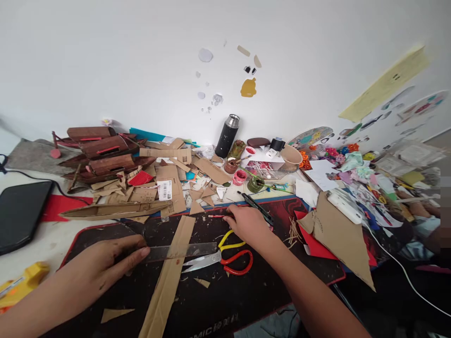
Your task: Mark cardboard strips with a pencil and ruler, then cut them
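Observation:
My left hand [109, 263] pinches the left end of a clear ruler [158, 254], which lies across a long cardboard strip [169, 277] on the dark mat. My right hand [244, 225] is closed at the end of a thin red pencil-like stick [215, 216], just beyond the scissors; its fingertips are small and partly hidden. The scissors [211, 260], with one yellow and one red handle, lie open on the mat to the right of the strip. A black-and-green cutter [255, 206] rests behind my right hand.
Cardboard scraps [211, 169], a cardboard boat shape [116, 210] and brown model boats [109, 145] stand back left. Paint jars [239, 177] and a black flask [227, 136] are behind the mat. A white power strip [344, 205] lies right, a yellow tool [24, 284] left.

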A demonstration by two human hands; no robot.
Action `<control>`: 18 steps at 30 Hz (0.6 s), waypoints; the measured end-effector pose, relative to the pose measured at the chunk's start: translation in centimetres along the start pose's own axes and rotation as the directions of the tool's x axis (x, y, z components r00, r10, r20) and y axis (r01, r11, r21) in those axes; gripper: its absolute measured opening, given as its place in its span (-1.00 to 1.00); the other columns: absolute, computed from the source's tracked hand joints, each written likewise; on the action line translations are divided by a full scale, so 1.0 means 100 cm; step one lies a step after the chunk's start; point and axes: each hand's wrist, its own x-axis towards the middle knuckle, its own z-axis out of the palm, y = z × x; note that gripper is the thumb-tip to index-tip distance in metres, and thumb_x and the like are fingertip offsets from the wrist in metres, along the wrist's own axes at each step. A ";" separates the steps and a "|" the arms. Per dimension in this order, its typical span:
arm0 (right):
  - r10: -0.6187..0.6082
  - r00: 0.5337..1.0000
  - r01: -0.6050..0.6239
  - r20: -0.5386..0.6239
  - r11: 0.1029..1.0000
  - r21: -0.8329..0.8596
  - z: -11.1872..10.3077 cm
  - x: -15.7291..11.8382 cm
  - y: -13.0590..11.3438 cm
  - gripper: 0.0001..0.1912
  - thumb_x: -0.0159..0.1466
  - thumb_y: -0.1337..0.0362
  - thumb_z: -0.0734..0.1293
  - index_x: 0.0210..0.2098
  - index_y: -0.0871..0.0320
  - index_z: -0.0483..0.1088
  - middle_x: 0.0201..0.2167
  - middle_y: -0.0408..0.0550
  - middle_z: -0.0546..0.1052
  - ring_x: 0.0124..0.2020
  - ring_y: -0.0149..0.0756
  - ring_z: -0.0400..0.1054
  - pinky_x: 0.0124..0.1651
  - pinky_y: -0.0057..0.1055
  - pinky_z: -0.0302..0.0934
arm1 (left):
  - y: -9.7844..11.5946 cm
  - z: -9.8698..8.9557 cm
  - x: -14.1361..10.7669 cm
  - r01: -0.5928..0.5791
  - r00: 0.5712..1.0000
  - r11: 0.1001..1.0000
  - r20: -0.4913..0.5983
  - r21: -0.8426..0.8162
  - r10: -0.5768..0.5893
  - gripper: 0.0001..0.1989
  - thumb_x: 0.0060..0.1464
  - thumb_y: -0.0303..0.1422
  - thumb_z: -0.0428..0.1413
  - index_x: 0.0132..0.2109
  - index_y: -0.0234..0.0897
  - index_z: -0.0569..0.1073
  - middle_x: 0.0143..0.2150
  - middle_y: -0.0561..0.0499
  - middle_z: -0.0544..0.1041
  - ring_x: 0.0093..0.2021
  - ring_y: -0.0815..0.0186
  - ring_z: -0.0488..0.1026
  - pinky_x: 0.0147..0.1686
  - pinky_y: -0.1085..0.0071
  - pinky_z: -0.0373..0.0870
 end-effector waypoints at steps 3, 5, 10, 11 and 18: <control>-0.077 0.997 0.077 -0.013 0.995 0.062 0.001 -0.008 0.000 -0.68 0.62 0.12 0.33 0.18 0.16 0.59 0.03 0.14 0.77 0.05 0.06 0.70 0.06 -0.22 0.43 | -0.010 0.009 0.005 -0.080 0.987 0.996 0.142 0.051 0.072 -0.46 0.36 0.12 -0.04 -0.10 -0.09 0.71 -0.12 -0.04 0.79 -0.14 0.07 0.74 -0.16 0.29 0.64; -0.130 0.991 0.129 0.007 0.987 0.097 0.002 -0.016 0.001 -0.68 0.62 0.12 0.34 0.21 0.14 0.59 0.06 0.13 0.77 0.10 0.05 0.68 0.11 -0.22 0.43 | -0.018 0.016 0.008 -0.128 0.983 0.985 0.145 0.113 0.111 -0.51 0.40 0.05 -0.04 -0.13 -0.09 0.70 -0.13 -0.05 0.78 -0.19 0.08 0.73 -0.21 0.30 0.61; -0.234 0.969 0.221 0.079 0.965 0.140 0.011 -0.033 0.004 -0.62 0.60 0.13 0.38 0.29 0.17 0.56 0.17 0.18 0.72 0.18 0.08 0.65 0.20 -0.16 0.44 | -0.025 0.033 0.014 -0.230 0.973 0.945 0.019 0.233 0.232 -0.58 0.45 -0.06 -0.05 -0.09 -0.10 0.67 -0.09 -0.11 0.73 -0.06 0.01 0.67 0.00 0.15 0.57; -0.244 0.966 0.230 0.086 0.962 0.148 0.013 -0.036 0.004 -0.59 0.59 0.13 0.40 0.31 0.18 0.54 0.18 0.19 0.71 0.19 0.10 0.64 0.21 -0.13 0.45 | -0.024 0.037 0.013 -0.264 0.959 0.925 -0.028 0.272 0.282 -0.59 0.46 -0.07 -0.04 -0.07 -0.11 0.66 -0.06 -0.12 0.72 -0.02 0.00 0.66 0.05 0.12 0.55; -0.258 0.955 0.221 0.144 0.947 0.231 0.012 -0.057 0.006 -0.48 0.51 0.19 0.49 0.40 0.16 0.49 0.24 0.19 0.66 0.22 0.18 0.61 0.27 0.02 0.47 | -0.011 0.069 -0.011 -0.447 0.881 0.800 0.042 0.401 0.471 -0.76 0.40 -0.39 0.11 0.08 -0.11 0.63 0.00 -0.05 0.67 -0.03 0.10 0.60 0.01 0.21 0.46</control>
